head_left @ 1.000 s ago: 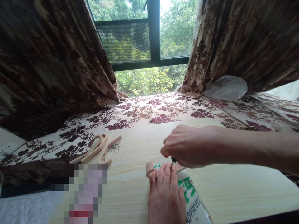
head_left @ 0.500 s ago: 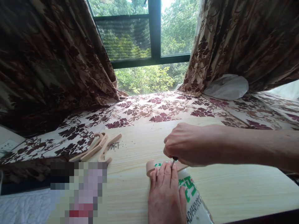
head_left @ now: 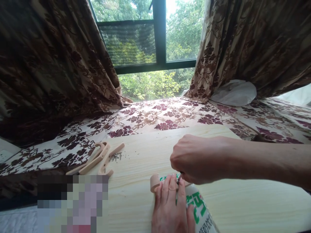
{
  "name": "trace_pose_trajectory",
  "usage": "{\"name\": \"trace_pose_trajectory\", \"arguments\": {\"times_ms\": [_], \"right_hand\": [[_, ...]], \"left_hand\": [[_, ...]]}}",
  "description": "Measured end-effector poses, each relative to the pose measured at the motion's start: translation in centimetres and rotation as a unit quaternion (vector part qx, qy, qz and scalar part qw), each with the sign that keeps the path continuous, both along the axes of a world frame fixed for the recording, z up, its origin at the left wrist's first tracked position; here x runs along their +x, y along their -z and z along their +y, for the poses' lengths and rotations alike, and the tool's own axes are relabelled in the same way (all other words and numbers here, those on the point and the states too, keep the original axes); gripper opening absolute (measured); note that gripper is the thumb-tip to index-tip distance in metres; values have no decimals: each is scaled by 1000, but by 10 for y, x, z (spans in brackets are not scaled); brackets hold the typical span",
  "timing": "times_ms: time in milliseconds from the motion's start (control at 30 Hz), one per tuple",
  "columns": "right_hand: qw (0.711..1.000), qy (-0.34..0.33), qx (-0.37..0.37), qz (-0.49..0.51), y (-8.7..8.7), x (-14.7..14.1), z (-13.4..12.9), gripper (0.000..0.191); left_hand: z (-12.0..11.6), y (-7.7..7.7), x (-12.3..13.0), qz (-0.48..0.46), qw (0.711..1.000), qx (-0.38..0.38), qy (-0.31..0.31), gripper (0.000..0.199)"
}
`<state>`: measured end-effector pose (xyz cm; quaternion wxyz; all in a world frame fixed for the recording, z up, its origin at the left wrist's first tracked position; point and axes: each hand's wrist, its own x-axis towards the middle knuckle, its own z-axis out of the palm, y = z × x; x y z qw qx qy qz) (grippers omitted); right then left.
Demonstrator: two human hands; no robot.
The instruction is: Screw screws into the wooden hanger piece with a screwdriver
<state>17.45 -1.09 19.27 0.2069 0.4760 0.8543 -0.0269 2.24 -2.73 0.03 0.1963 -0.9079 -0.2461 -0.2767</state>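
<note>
My left hand [head_left: 168, 204] lies with its fingers stretched over a pale wooden hook [head_left: 155, 183], pressing it down, the thumb apart. Beneath it is a white packet [head_left: 198, 207] with green and black lettering. The hook's rounded end shows left of my fingers; its middle is covered. My right hand [head_left: 186, 158] is a closed fist around a screwdriver [head_left: 179, 177]. Only a little of its thin shaft shows, pointing down beside my left fingertips. Its handle is hidden in the fist. Whether a screw sits under the tip, I cannot tell.
Several curved wooden pieces [head_left: 97, 158] lie on the pale wooden tabletop [head_left: 131, 194] at the left, with loose screws [head_left: 116, 156] beside them. Flower-patterned cloth [head_left: 155, 115] stretches behind, up to the window. A white plastic bag [head_left: 234, 93] sits at the right curtain.
The view has tilted slightly, so everything sits a little lower. My right fist has rotated slightly on the screwdriver. My left hand stays on the wooden hook.
</note>
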Motion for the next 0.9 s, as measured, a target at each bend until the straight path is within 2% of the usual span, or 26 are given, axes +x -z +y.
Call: {"name": "trace_pose_trajectory", "arguments": {"times_ms": [200, 467, 900], "right_hand": [[1000, 4, -12, 5, 1, 1, -3, 8], [1000, 3, -1, 1, 1, 0, -1, 8], [1000, 17, -19, -15, -1, -4, -4, 11]], "left_hand": [[8, 0, -5, 25, 999, 10, 34, 51], [6, -4, -5, 40, 999, 5, 26, 58], [-3, -7, -4, 21, 999, -33, 14, 57]]}}
